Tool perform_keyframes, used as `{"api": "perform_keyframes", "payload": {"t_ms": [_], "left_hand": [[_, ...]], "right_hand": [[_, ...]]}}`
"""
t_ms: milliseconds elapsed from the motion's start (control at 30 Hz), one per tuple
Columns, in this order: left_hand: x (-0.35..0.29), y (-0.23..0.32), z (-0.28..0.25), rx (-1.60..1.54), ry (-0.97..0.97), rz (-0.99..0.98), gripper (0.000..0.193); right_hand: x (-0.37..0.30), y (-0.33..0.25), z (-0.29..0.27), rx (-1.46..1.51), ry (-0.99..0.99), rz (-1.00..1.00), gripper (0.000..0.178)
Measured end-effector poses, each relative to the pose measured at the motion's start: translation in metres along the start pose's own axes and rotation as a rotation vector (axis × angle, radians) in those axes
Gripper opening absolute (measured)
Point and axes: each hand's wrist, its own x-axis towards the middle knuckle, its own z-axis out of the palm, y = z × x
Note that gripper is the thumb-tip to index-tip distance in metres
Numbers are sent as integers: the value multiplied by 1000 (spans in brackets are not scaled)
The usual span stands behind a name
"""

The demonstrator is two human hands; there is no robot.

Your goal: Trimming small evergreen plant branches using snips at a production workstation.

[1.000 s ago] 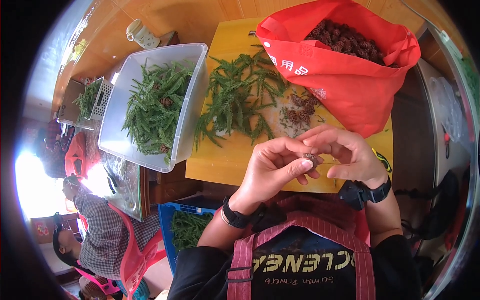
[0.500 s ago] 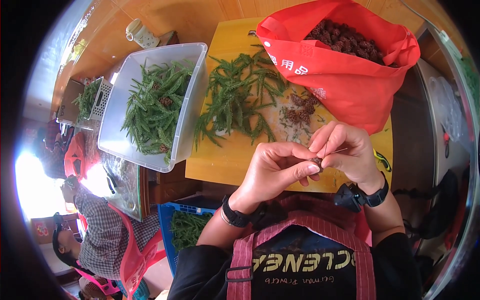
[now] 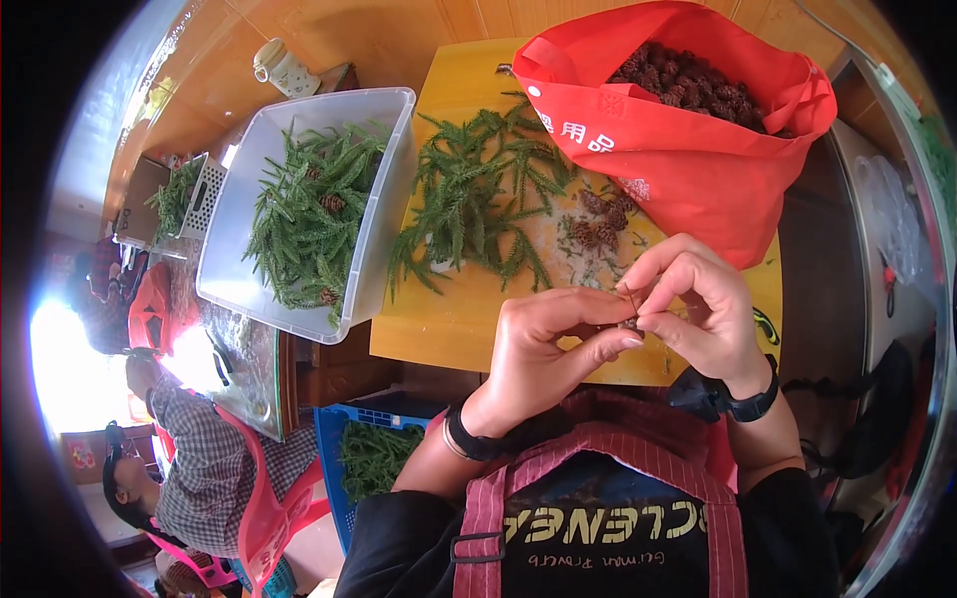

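Note:
Above the near edge of the yellow table (image 3: 439,334), my left hand (image 3: 543,334) pinches a small brown pine cone (image 3: 630,324) between thumb and fingers. My right hand (image 3: 703,304) is closed on a thin wire (image 3: 630,296) that rises from the cone, and its fingertips almost meet those of the left. Fingers cover most of the cone. Beyond my hands, several loose pine cones (image 3: 603,221) lie among green crumbs, beside a pile of green artificial pine sprigs (image 3: 469,189).
Back right stands a red bag (image 3: 698,179) full of pine cones. To the left is a clear plastic bin (image 3: 384,229) of sprigs, some with cones. A blue crate (image 3: 334,448) holds more greenery below. A yellow-black tool (image 3: 766,324) lies right; a person (image 3: 214,458) sits at far left.
My right fingers have shifted around the wire at the cone. Its ends, spread apart before, now show as one short upright piece. My left hand keeps hold of the pine cone.

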Motion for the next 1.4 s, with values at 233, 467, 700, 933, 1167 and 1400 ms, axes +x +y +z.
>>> {"api": "perform_keyframes", "payload": {"t_ms": [233, 467, 700, 933, 1167, 1400], "left_hand": [[4, -7, 6, 362, 135, 286, 24], [6, -8, 4, 624, 165, 455, 24], [2, -21, -2, 12, 113, 35, 26], [8, -23, -5, -314, 13, -39, 36], [6, -22, -8, -449, -15, -48, 35], [4, -20, -11, -523, 15, -168, 30]], "right_hand": [[-5, -4, 13, -244, 134, -70, 10], [-8, -5, 17, -196, 181, 65, 9], [-23, -11, -29, -345, 141, 209, 35], [-106, 21, -98, -1035, -145, 635, 33], [-109, 24, -92, -934, -104, 637, 44], [-109, 12, -90, -937, 8, 674, 36]]}}
